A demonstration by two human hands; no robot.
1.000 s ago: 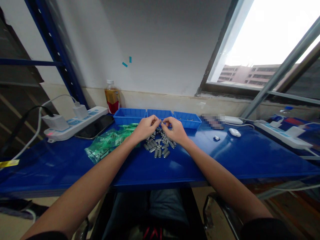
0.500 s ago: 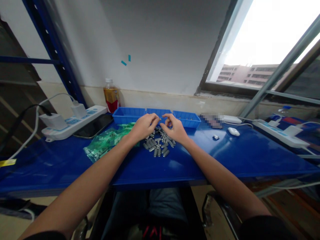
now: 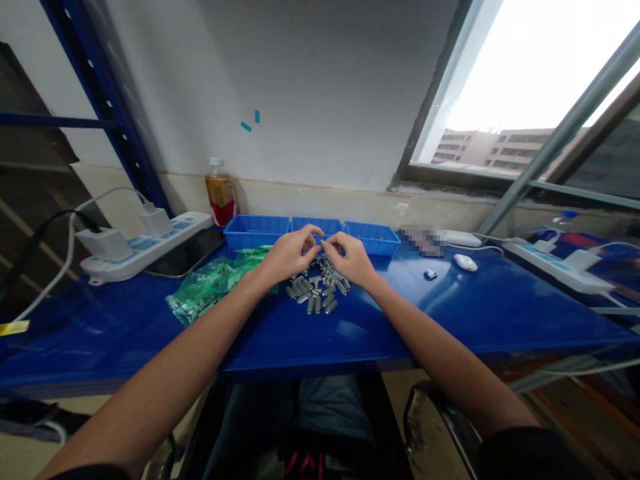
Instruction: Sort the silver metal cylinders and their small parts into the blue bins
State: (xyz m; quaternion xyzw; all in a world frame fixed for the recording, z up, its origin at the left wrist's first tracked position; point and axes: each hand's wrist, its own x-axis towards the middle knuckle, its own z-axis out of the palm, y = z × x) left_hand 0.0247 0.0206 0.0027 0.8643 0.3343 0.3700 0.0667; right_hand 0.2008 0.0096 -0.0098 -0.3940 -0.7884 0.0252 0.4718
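My left hand [image 3: 293,255] and my right hand [image 3: 350,257] meet fingertip to fingertip above a heap of small grey metal cylinders [image 3: 315,292]. The fingers of both hands are bent into a pinch. Whatever sits between the fingertips is too small to name. Under my left forearm and wrist lie clear plastic bags with green contents [image 3: 213,287]. Just behind my hands stands a row of blue trays, the left one [image 3: 255,233] and the right one [image 3: 373,241] showing most; a few tiny pieces lie in the right tray.
A phone [image 3: 187,253] and a white power strip [image 3: 147,250] lie at the left, near a drink bottle [image 3: 220,193]. On the right are a white earbud case [image 3: 465,263], a small white-and-dark piece [image 3: 430,274] and another power strip [image 3: 557,267].
My fingertips have come together and slightly lower, closing the small gap between the hands. The small piece seen at my left fingertips is now hidden between them.
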